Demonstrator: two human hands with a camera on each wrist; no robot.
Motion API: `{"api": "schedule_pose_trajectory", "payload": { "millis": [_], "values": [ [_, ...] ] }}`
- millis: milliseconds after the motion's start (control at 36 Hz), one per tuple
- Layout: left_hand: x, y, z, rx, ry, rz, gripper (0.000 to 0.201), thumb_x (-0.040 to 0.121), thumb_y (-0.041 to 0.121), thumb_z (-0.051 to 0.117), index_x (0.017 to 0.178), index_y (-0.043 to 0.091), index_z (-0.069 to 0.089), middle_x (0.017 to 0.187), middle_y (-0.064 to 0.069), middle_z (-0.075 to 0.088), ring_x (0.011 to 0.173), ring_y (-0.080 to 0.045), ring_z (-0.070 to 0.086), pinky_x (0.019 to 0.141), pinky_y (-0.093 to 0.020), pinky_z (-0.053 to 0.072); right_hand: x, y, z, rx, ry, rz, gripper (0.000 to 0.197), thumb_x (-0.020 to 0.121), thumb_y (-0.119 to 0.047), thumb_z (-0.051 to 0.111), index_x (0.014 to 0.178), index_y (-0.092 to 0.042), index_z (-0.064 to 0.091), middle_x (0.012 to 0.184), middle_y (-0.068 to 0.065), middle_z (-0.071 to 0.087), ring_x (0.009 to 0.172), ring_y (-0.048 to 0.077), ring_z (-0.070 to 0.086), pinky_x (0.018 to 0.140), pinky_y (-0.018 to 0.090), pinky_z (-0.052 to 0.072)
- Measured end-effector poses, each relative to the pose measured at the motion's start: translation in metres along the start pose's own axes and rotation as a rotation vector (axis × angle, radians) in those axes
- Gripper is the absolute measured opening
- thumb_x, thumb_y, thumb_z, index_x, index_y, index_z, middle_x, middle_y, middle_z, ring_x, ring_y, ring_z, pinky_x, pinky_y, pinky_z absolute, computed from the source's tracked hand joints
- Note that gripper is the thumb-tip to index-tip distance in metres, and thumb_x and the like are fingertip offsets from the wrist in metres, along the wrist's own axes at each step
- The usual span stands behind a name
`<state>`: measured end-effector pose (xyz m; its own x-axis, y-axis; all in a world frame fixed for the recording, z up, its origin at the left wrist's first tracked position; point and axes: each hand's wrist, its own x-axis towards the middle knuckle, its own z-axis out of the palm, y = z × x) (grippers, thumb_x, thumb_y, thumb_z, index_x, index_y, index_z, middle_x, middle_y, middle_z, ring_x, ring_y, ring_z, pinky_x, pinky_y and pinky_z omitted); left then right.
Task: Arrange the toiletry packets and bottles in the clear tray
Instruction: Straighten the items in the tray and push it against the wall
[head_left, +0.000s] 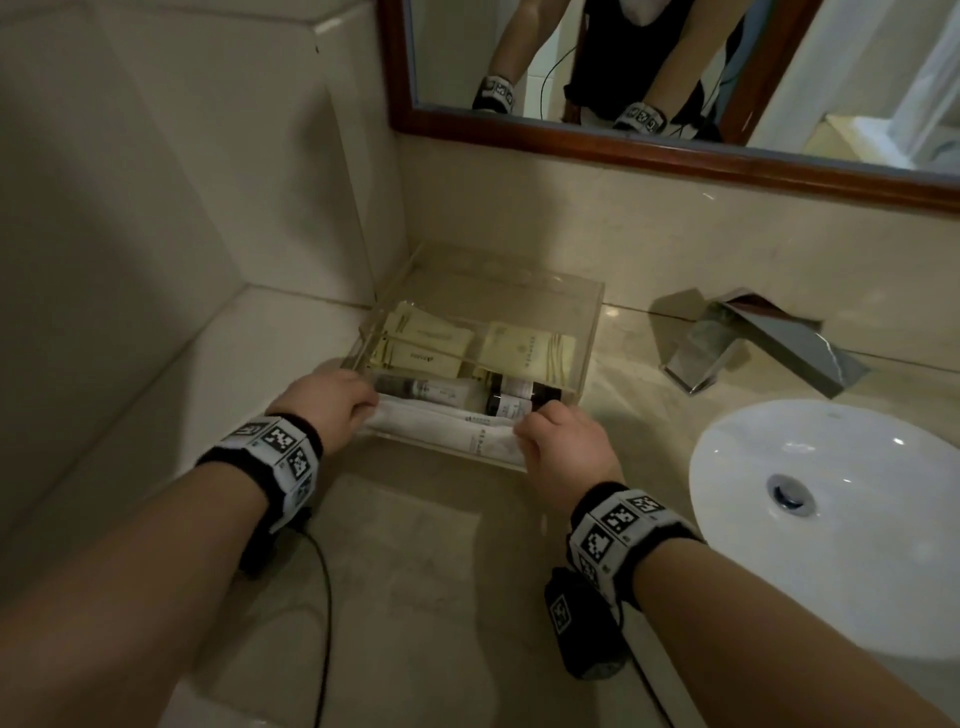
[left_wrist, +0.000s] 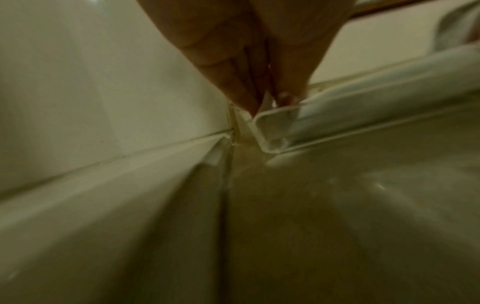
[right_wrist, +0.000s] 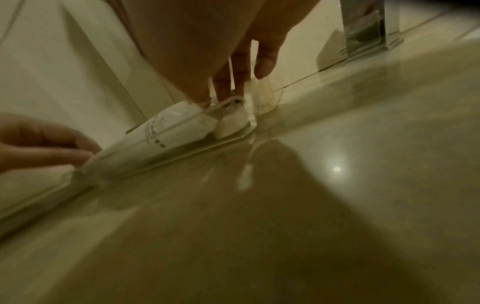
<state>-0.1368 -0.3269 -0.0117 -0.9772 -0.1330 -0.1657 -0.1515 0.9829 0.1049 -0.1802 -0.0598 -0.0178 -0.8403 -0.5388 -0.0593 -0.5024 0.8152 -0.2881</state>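
Two hands (head_left: 447, 421) pinching white packet (head_left: 441, 423), clear tray (head_left: 582, 358) holding bottles (head_left: 511, 397), yellow packets (head_left: 431, 338)

One clear acrylic tray (head_left: 589, 332) is seen on the beige stone counter (head_left: 415, 571); within it, cream-yellow paper packets (head_left: 426, 338) are counted in two stacks, the number in each stack not being tellable; one long white wrapped packet (head_left: 447, 423) is counted along the near wall; three small bottles are made out, one with a grey cap (head_left: 415, 387) and two with dark caps (head_left: 519, 395); two bare hands are counted, a left hand (head_left: 324, 402) and a right hand (head_left: 563, 441); one chrome tap (head_left: 753, 343), one white round basin (head_left: 831, 519) and one wood-framed mirror (head_left: 675, 150) are also counted
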Motion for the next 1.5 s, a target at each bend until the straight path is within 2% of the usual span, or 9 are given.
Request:
{"api": "schedule_pose_trajectory", "payload": {
  "millis": [83,278,389,556,750,833,1028,1250,1500],
  "values": [
    [-0.009,-0.003,-0.002,0.261,-0.041,0.119,0.059,0.08,0.062,0.046,0.126,0.026,0.053,0.129,0.005,0.054,0.122,-0.019,0.047,0.102,-0.031,0.035,-0.008,0.002,-0.001,-0.047,-0.044,-0.059,0.042,0.09,-0.052,0.045,0.123,-0.026,0.05,0.117,-0.005,0.049,0.108,0.017,0.045,0.092,0.033,0.043],
    [-0.008,-0.001,-0.007,0.355,-0.034,0.2,0.035,0.07,0.031,0.072,0.101,0.017,0.066,0.105,-0.006,0.068,0.098,-0.03,0.059,0.078,-0.033,0.05,-0.009,0.002,-0.001,-0.037,-0.121,-0.046,0.055,0.088,-0.019,0.059,0.137,-0.024,0.037,0.133,-0.002,0.039,0.122,0.017,0.036,0.101,0.03,0.042],
    [-0.004,0.0,-0.006,0.315,0.019,0.163,0.041,0.084,0.034,0.055,0.123,0.021,0.055,0.132,0.001,0.053,0.123,-0.024,0.046,0.097,-0.034,0.042,-0.006,0.003,-0.002,-0.011,-0.107,-0.031,0.057,0.089,-0.015,0.057,0.141,-0.023,0.034,0.134,-0.001,0.038,0.124,0.018,0.034,0.101,0.029,0.038],
    [0.004,0.003,-0.008,0.228,0.036,0.135,0.045,0.081,0.028,0.063,0.124,0.015,0.057,0.127,-0.008,0.06,0.116,-0.031,0.053,0.092,-0.04,0.045,0.005,0.006,-0.005,-0.032,-0.105,-0.029,0.059,0.087,-0.016,0.059,0.14,-0.022,0.034,0.138,0.002,0.032,0.128,0.021,0.032,0.107,0.031,0.036],
    [0.019,0.015,-0.009,0.29,0.024,0.047,0.066,0.087,0.043,0.052,0.146,0.029,0.025,0.139,0.001,0.047,0.127,-0.023,0.041,0.102,-0.035,0.035,0.016,0.006,-0.01,-0.243,-0.07,-0.097,0.064,0.09,-0.025,0.052,0.147,-0.024,0.023,0.153,-0.004,0.024,0.137,0.021,0.025,0.11,0.037,0.021],
    [0.025,0.026,-0.011,0.333,-0.001,0.06,0.069,0.084,0.055,0.051,0.144,0.034,0.025,0.149,0.0,0.032,0.136,-0.024,0.031,0.11,-0.038,0.029,0.016,0.004,-0.011,-0.273,-0.103,-0.101,0.072,0.092,-0.027,0.049,0.151,-0.024,0.009,0.154,-0.003,0.022,0.139,0.022,0.022,0.113,0.039,0.017],
    [0.039,0.051,-0.019,0.293,-0.091,0.104,0.1,0.074,0.061,0.06,0.148,0.035,-0.001,0.157,-0.004,-0.016,0.146,-0.031,-0.006,0.119,-0.044,0.002,0.021,0.0,-0.012,-0.344,-0.125,-0.121,0.064,0.095,-0.038,0.041,0.15,-0.019,0.015,0.151,0.001,0.025,0.138,0.024,0.02,0.113,0.04,0.013],
    [0.06,0.054,-0.014,0.221,-0.237,0.094,0.119,0.058,0.079,0.06,0.148,0.038,-0.007,0.159,0.008,-0.008,0.147,-0.031,-0.001,0.121,-0.044,0.012,0.024,-0.004,-0.015,-0.368,-0.18,-0.118,0.072,0.091,-0.022,0.041,0.152,-0.02,0.001,0.148,0.004,0.023,0.137,0.028,0.017,0.113,0.043,0.013],
    [0.064,0.06,-0.02,0.218,-0.249,0.067,0.116,0.058,0.076,0.063,0.146,0.043,-0.003,0.159,0.01,-0.006,0.146,-0.031,0.006,0.118,-0.046,0.019,0.037,-0.013,-0.008,-0.388,-0.187,-0.072,0.066,0.097,-0.038,0.037,0.151,-0.024,0.003,0.146,0.007,0.025,0.135,0.03,0.019,0.11,0.043,0.019]
  ]
}}
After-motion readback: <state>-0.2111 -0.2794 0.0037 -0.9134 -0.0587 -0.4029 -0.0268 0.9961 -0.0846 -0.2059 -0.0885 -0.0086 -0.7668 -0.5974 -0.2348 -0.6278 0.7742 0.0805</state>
